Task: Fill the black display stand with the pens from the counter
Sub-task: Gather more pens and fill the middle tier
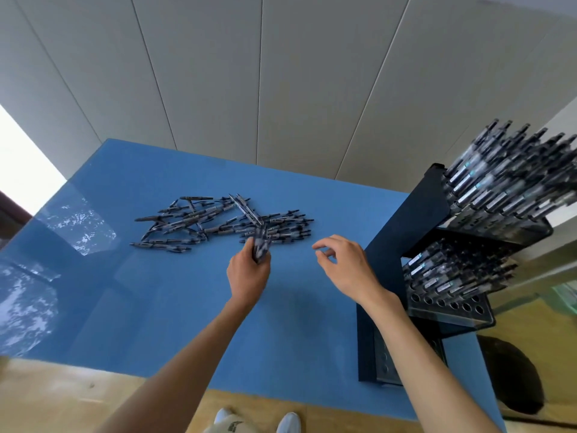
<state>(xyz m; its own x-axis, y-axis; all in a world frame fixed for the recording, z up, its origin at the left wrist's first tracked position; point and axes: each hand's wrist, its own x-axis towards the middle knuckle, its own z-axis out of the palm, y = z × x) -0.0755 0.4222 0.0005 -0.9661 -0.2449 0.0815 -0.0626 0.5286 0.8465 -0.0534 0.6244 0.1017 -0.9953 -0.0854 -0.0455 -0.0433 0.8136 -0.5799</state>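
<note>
Pens point(218, 223) lay in a loose heap on the blue table point(156, 307), toward 11 o'clock from the hands, most lying flat and crossing each other. Left hand point(248, 276) was clamped on a small bunch of pens point(260, 245), fingers curled round the barrels, bunch pointing up toward 12 o'clock and overlapping the near edge of the heap; motion blur, count of pens in the grip unclear. Right hand point(346, 264) hovered over the table at 3 o'clock from the left hand, fingers apart and loosely bent, holding nothing, fingertips aimed at 9 o'clock toward the heap. Black display stand point(437, 214) stood at the table's right edge, at 3 o'clock from the right hand, just beside the wrist. Upper tier of the stand was packed with pens tilted toward 1 o'clock. Middle tier held pens in its back rows, with a row of open holes point(449, 303) along the front. Lowest tier mostly hidden behind the right forearm. White paneled wall point(281, 73) ran behind the table at 12 o'clock. White shoes point(287, 423) showed on the wooden floor at 6 o'clock.
</note>
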